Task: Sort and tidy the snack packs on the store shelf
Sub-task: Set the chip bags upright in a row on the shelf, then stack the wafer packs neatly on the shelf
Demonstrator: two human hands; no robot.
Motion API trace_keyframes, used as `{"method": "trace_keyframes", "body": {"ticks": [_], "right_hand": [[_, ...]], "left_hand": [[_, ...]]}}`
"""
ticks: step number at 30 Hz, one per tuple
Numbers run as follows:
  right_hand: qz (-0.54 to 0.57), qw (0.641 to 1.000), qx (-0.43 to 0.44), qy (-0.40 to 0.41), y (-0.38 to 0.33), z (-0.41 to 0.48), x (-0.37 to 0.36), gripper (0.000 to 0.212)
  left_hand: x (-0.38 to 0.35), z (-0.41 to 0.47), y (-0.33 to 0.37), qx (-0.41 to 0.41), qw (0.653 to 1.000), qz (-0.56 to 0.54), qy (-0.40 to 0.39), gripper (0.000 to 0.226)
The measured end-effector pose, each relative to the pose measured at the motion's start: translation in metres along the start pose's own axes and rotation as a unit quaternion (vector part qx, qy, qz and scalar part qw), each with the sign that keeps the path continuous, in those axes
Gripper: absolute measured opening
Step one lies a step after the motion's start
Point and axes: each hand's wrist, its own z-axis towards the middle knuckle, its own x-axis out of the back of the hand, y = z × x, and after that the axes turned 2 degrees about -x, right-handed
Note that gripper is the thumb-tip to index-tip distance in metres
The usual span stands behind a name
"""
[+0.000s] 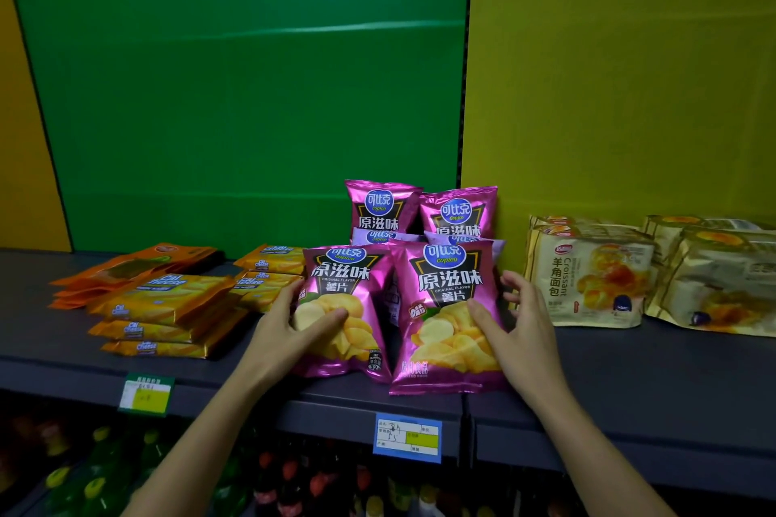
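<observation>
Two magenta potato chip bags stand side by side at the front of the dark shelf. My left hand grips the left bag by its left edge, thumb across its front. My right hand holds the right bag at its right edge, thumb on the front. Behind them stand two more magenta bags, with pale purple bags partly hidden between the rows.
Yellow cheese wafer packs and orange packets lie on the shelf to the left. Croissant packs stand to the right. Price tags hang on the shelf's front edge. Drink bottles fill the shelf below.
</observation>
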Motion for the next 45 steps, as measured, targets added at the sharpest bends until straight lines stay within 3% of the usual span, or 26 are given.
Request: {"method": "trace_keyframes", "body": {"ticks": [6,9,11,19,27,32,38,45], "right_hand": [[-0.038,0.997,0.061,0.008,-0.003,0.003,0.006,0.045],[-0.081,0.99,0.112,0.017,-0.009,0.007,0.006,0.039],[-0.1,0.986,0.134,0.013,-0.016,0.008,0.005,0.034],[-0.112,0.974,0.195,-0.024,-0.068,0.001,-0.03,0.024],[-0.074,0.979,0.178,-0.07,-0.133,-0.029,-0.119,0.014],[-0.077,0.98,0.151,-0.101,-0.16,-0.049,-0.18,0.014],[-0.108,0.98,0.073,-0.153,-0.174,-0.051,-0.226,0.017],[-0.152,0.965,0.058,-0.205,-0.171,-0.035,-0.259,0.033]], "left_hand": [[0.004,-0.009,0.008,-0.041,0.998,0.024,0.052,0.064],[0.015,-0.008,0.004,-0.09,0.987,0.087,0.1,0.032],[0.024,-0.007,0.004,-0.123,0.974,0.138,0.13,0.022],[0.092,-0.012,0.003,-0.195,0.919,0.277,0.202,0.025],[0.199,-0.017,-0.035,-0.141,0.924,0.29,0.206,0.021],[0.251,-0.013,-0.066,-0.133,0.937,0.283,0.156,0.007],[0.269,0.003,-0.092,-0.1,0.964,0.235,0.07,0.006],[0.263,0.044,-0.111,0.014,0.986,0.166,-0.018,0.033]]}}
